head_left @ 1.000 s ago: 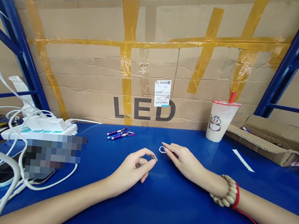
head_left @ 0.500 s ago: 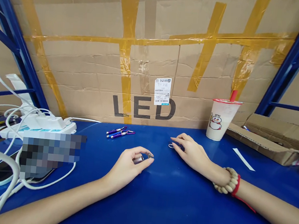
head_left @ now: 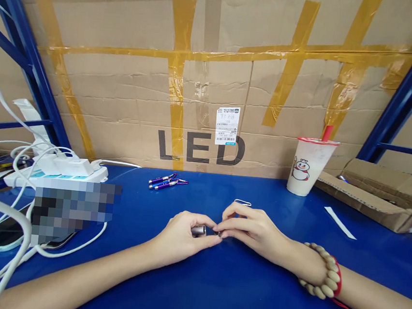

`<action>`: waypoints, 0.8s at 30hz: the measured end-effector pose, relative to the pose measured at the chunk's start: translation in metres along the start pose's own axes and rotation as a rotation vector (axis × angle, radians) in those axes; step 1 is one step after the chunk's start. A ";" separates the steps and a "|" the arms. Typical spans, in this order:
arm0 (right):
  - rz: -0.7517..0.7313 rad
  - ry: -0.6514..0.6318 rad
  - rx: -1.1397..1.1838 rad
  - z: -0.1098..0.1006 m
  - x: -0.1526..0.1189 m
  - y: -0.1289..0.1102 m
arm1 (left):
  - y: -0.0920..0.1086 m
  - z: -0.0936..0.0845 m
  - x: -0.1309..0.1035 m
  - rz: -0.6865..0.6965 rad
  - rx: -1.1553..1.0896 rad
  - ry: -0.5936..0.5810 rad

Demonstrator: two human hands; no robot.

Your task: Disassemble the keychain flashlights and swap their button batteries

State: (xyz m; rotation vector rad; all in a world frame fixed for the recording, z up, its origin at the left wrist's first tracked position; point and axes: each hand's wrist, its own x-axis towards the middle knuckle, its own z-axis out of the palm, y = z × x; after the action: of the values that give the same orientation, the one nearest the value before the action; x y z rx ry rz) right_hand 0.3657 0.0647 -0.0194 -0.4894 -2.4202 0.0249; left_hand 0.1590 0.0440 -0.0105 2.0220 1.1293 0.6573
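Observation:
My left hand [head_left: 178,232] is closed around a short silver-grey metal tube [head_left: 198,230], its end showing between thumb and forefinger. At the fingertips of that hand sits a tiny dark metal part [head_left: 218,233]. My right hand [head_left: 259,230] meets it there, thumb and fingers pinched on the same tiny part, whose details are mostly hidden. Just behind the right hand a silver wire clip [head_left: 242,202] lies on the blue table. Farther back on the left are a few slim purple-blue penlights [head_left: 167,184] with clips.
A drink cup [head_left: 312,167] with a red straw stands at the back right, beside a white strip [head_left: 340,223] and an open cardboard box [head_left: 365,204]. White cables and a power strip [head_left: 58,174] crowd the left. A large cardboard sheet [head_left: 131,98] closes off the back.
My right hand has left the wire clip and come left and nearer, joining my left hand at the tiny metal part. The left hand has shifted slightly right and nearer.

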 end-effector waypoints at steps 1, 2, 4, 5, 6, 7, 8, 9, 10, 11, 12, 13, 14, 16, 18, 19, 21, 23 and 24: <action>0.019 -0.008 0.019 0.001 0.000 0.000 | 0.000 0.000 0.000 0.002 0.010 -0.010; 0.039 -0.015 0.033 0.001 0.001 0.000 | 0.000 0.000 0.000 0.003 0.016 -0.014; 0.079 -0.011 0.034 0.002 0.001 0.000 | 0.001 -0.001 0.000 0.001 -0.001 -0.007; 0.107 -0.004 0.021 0.003 0.002 0.000 | 0.001 -0.001 0.000 -0.001 -0.018 0.011; 0.144 0.002 0.003 0.003 0.002 0.000 | 0.001 0.000 -0.001 -0.004 -0.036 0.039; 0.193 0.009 -0.021 0.002 0.002 0.001 | 0.002 0.000 -0.001 -0.009 -0.050 0.074; 0.250 0.016 -0.049 0.002 0.002 0.002 | 0.002 0.000 -0.001 -0.014 -0.056 0.108; 0.309 0.023 -0.078 0.001 0.002 0.003 | 0.002 -0.001 -0.001 -0.020 -0.052 0.139; 0.366 0.029 -0.105 0.001 0.001 0.005 | 0.002 -0.001 -0.001 -0.026 -0.036 0.167; 0.417 0.035 -0.130 0.000 0.001 0.008 | 0.001 -0.001 -0.001 -0.030 -0.012 0.191; 0.457 0.041 -0.151 0.000 0.000 0.010 | 0.000 -0.001 -0.001 -0.030 0.019 0.212; 0.491 0.048 -0.168 -0.001 0.000 0.012 | -0.001 -0.001 -0.001 -0.026 0.052 0.230; 0.517 0.053 -0.179 -0.001 -0.001 0.013 | -0.002 -0.001 0.000 -0.014 0.083 0.243; 0.548 0.060 -0.199 -0.001 -0.002 0.015 | -0.005 0.000 0.000 0.028 0.130 0.246; 0.560 0.061 -0.216 -0.001 -0.002 0.015 | -0.007 0.001 0.000 0.073 0.158 0.226; 0.563 0.059 -0.221 -0.001 -0.002 0.014 | -0.007 0.002 0.000 0.086 0.168 0.209; 0.568 0.048 -0.225 0.000 -0.002 0.014 | -0.008 0.003 0.000 0.097 0.181 0.172; 0.562 0.035 -0.223 0.000 -0.003 0.015 | -0.009 0.003 0.001 0.096 0.184 0.146; 0.554 0.029 -0.221 0.000 -0.003 0.015 | -0.009 0.002 0.002 0.096 0.184 0.144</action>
State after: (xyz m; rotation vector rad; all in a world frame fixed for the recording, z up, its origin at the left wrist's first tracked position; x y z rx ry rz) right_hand 0.3731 0.0779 -0.0237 -1.2377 -2.1960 -0.0118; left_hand 0.1567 0.0478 -0.0192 2.2253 1.2206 0.7822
